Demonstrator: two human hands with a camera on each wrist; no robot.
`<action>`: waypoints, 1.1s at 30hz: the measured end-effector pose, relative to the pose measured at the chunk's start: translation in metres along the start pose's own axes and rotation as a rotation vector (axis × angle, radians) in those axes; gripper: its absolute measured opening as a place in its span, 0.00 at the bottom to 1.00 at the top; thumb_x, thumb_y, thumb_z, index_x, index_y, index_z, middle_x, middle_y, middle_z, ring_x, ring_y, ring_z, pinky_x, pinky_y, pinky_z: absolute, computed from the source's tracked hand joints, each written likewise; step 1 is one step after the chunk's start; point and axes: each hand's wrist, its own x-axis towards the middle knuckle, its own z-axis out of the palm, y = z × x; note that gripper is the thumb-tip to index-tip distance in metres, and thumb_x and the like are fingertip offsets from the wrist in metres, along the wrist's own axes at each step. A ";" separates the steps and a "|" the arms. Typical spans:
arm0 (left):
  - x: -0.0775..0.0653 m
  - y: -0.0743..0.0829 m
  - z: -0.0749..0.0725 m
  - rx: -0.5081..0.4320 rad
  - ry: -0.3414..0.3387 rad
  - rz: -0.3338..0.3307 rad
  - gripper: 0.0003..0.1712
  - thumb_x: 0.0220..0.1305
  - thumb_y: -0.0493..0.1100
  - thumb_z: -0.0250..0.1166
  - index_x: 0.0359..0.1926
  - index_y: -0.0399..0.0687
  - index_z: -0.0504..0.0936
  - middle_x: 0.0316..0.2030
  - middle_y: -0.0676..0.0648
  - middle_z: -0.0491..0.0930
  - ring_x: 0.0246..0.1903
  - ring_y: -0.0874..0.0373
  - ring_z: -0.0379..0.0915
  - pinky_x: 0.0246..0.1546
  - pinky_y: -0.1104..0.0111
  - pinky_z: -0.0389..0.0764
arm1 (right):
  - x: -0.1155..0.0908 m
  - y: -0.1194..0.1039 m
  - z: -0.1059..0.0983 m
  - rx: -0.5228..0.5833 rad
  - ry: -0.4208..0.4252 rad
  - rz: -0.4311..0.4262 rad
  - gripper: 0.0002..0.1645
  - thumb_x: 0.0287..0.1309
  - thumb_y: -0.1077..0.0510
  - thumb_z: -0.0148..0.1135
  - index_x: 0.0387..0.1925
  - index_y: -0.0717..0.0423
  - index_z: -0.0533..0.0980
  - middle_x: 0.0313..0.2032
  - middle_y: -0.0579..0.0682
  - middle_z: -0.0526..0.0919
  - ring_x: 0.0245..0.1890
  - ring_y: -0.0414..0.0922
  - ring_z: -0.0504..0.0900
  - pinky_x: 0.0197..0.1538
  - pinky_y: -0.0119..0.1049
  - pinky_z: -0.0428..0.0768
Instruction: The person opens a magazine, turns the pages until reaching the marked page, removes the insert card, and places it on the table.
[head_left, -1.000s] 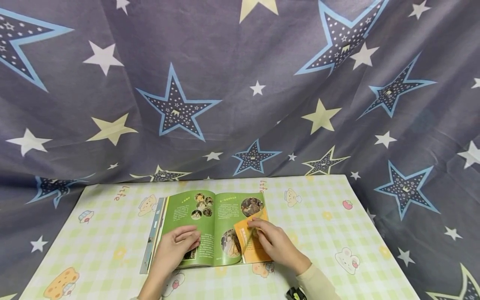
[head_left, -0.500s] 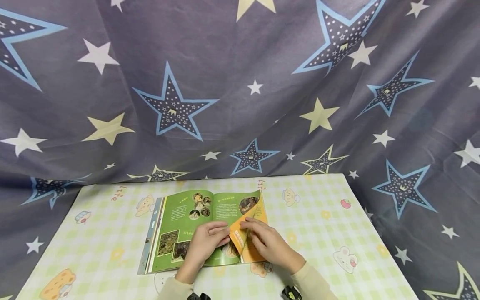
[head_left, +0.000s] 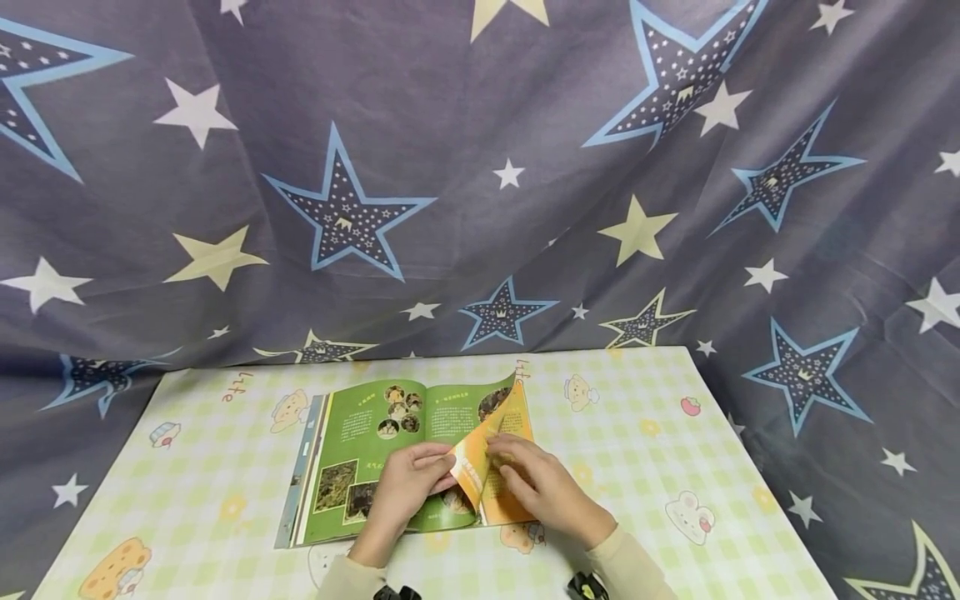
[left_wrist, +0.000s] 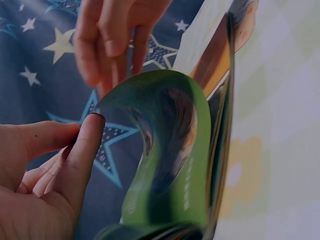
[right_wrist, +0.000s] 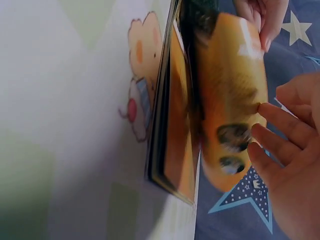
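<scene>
A picture book (head_left: 367,417) lies spread on the table, its left page green with photos. The lifted right page (head_left: 474,457) curls over to the left, showing its orange back. My left hand (head_left: 408,482) pinches the page's edge between thumb and fingers, clearly so in the left wrist view, where the page (left_wrist: 165,130) bends in an arch. Loosely bent fingers of my right hand (head_left: 546,487) touch the orange side; in the right wrist view the right hand (right_wrist: 295,135) has its fingers spread, fingertips against the curled page (right_wrist: 232,95).
A checked cloth with cartoon prints covers the table (head_left: 637,467). A dark curtain (head_left: 465,125) with stars hangs behind and to the right. Under the lifted page lies another orange page (head_left: 510,504). Dark wrist devices (head_left: 587,586) show at the bottom edge.
My left hand has moved right from the left page and taken hold of the page edge. The page has curled further left, and my right fingers have loosened from its edge.
</scene>
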 end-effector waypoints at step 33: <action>-0.062 -0.001 -0.134 -0.024 0.433 -0.127 0.27 0.68 0.34 0.67 0.64 0.25 0.71 0.40 0.42 0.86 0.35 0.54 0.86 0.45 0.65 0.87 | -0.024 0.011 -0.003 -0.252 -0.364 0.148 0.46 0.54 0.44 0.75 0.70 0.54 0.68 0.72 0.63 0.61 0.72 0.63 0.58 0.72 0.65 0.57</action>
